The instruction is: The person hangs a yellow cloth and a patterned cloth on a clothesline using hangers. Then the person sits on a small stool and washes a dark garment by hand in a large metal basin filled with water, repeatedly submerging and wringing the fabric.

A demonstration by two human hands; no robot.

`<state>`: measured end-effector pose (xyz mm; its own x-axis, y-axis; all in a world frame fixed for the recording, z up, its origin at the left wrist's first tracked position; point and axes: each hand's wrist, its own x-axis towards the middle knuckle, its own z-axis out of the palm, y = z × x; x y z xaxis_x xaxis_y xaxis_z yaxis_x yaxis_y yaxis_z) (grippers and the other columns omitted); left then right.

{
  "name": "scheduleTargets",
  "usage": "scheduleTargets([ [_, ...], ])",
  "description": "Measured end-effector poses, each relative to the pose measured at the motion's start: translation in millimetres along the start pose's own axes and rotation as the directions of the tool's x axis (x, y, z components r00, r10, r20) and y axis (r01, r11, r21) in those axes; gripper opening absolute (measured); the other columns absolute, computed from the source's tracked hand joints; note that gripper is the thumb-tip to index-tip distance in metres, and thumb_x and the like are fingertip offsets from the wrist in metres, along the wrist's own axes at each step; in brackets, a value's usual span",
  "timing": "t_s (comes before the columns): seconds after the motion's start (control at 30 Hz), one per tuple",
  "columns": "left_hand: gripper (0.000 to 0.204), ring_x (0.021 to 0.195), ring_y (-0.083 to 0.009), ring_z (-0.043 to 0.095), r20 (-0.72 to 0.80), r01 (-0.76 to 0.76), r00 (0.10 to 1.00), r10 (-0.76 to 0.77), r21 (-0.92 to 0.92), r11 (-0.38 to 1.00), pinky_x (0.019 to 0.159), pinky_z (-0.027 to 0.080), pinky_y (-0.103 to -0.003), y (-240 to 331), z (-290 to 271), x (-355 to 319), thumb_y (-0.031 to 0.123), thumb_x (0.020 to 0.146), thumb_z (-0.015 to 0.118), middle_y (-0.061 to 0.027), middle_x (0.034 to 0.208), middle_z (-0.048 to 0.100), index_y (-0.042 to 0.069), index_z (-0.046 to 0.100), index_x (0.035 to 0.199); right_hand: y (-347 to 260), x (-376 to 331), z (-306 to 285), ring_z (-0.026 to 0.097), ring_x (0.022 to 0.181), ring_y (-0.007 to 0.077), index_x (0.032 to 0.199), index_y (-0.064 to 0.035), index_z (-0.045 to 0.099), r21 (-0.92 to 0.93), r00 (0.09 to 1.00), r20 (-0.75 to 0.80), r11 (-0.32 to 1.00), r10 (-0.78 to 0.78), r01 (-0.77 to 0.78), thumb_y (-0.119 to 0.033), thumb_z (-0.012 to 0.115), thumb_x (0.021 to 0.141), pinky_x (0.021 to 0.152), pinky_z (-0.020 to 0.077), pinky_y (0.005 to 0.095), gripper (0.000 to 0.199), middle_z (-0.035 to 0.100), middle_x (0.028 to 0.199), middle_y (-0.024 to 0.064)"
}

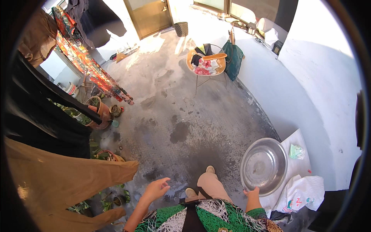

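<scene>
Metal gleams on the round steel basin point(264, 165), a wide shallow bowl with a dull, scuffed bottom and a bright rim, empty as far as the view shows. It sits at the person's right, resting against a white slab point(299, 162) by the whitewashed wall point(324, 96), above a crumpled white cloth with coloured prints point(303, 193). The right hand point(253, 192) grips the basin's near rim, fingers curled over the edge; most of the hand is hidden beneath the rim. The left hand point(156, 188) hangs free over the wet concrete floor point(181, 116), fingers loosely spread and holding nothing, close to the hem of a tan garment point(65, 181) on the line. What carries the basin's far side cannot be made out. Farther off, a wicker chair point(206, 62) holds a heap of clothes, blurred by glare.
</scene>
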<state>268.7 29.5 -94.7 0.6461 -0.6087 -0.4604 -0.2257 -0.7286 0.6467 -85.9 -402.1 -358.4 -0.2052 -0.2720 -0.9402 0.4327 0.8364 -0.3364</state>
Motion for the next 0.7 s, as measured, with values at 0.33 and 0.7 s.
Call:
scheduleTargets([
  [0.33,0.042,0.084,-0.0270,0.066,0.178,0.132,0.977,-0.119,-0.062,0.989,0.076,0.051,-0.037,-5,-43,187,0.030,0.083,0.062,-0.0092,0.092,0.069,0.014,0.057,0.122,-17,-4,28,0.059,0.070,0.0180,0.089,-0.0091,0.061,0.076,0.995,-0.060,0.994,-0.077,0.082,-0.020,0.060,0.080,0.066,0.0574,0.0354,0.013,0.062,0.081,0.0034],
  [0.7,0.044,0.087,-0.0273,0.066,0.041,0.068,0.997,-0.061,-0.216,0.974,0.076,0.051,-0.037,-26,-131,347,0.032,0.085,0.060,-0.0122,0.098,0.068,0.019,0.054,0.127,-28,-13,237,0.050,0.092,0.0261,0.118,-0.0060,0.052,-0.195,0.931,0.363,0.980,0.037,0.037,-0.027,0.052,0.092,0.084,0.0462,0.0428,0.034,0.054,0.105,0.0085],
])
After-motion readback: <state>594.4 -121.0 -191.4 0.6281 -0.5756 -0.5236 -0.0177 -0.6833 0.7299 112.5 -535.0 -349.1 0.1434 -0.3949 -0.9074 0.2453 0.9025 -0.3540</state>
